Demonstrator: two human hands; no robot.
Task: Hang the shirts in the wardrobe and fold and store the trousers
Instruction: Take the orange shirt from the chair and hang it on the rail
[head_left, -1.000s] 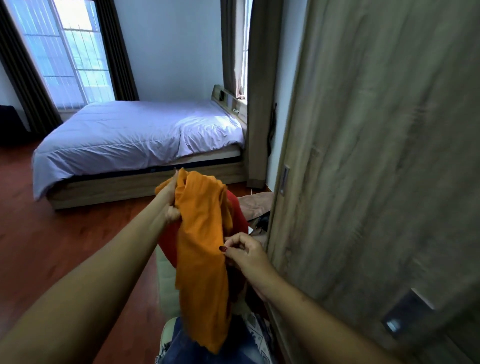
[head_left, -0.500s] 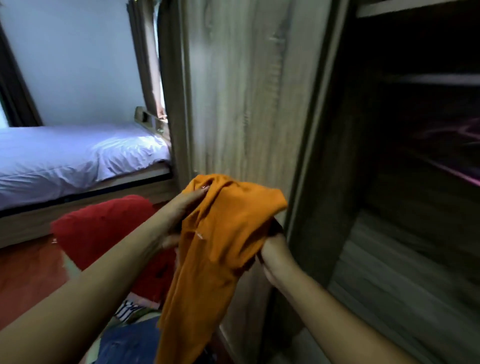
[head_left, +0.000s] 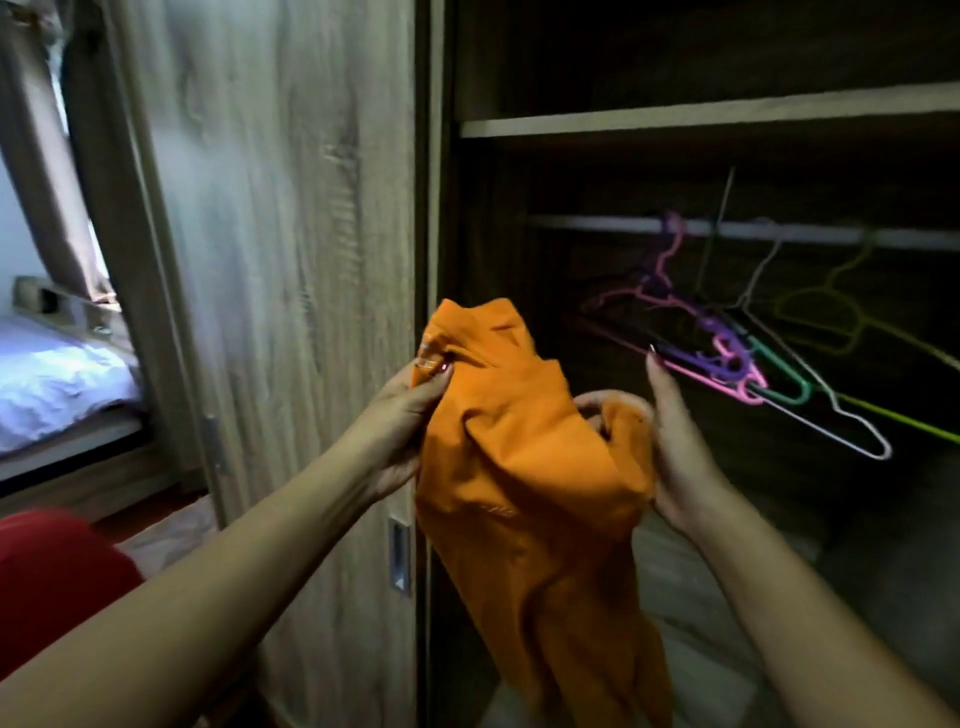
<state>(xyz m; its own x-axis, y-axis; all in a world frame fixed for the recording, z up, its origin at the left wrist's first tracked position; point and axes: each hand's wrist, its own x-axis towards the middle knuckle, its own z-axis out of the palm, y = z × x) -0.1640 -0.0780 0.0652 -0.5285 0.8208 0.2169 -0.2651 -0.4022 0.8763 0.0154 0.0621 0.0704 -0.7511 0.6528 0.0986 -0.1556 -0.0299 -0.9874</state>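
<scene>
An orange shirt (head_left: 524, 467) hangs bunched between my two hands in front of the open wardrobe (head_left: 727, 124). My left hand (head_left: 400, 431) pinches its upper edge near the collar. My right hand (head_left: 670, 452) grips a fold of the cloth on the other side, with the index finger raised toward the hangers. Several empty hangers (head_left: 727, 353) in pink, purple, green, white and yellow hang on the rail (head_left: 587, 222) just beyond my right hand.
A wooden sliding door (head_left: 291, 260) with a recessed handle (head_left: 399, 556) stands left of the opening. A shelf (head_left: 675, 117) sits above the rail. A red cloth (head_left: 57, 577) lies at lower left, with the bed (head_left: 52, 374) behind it.
My view has swung right from the bed to the wardrobe's inside. The orange shirt has come along in both hands, and the hangers have come into sight.
</scene>
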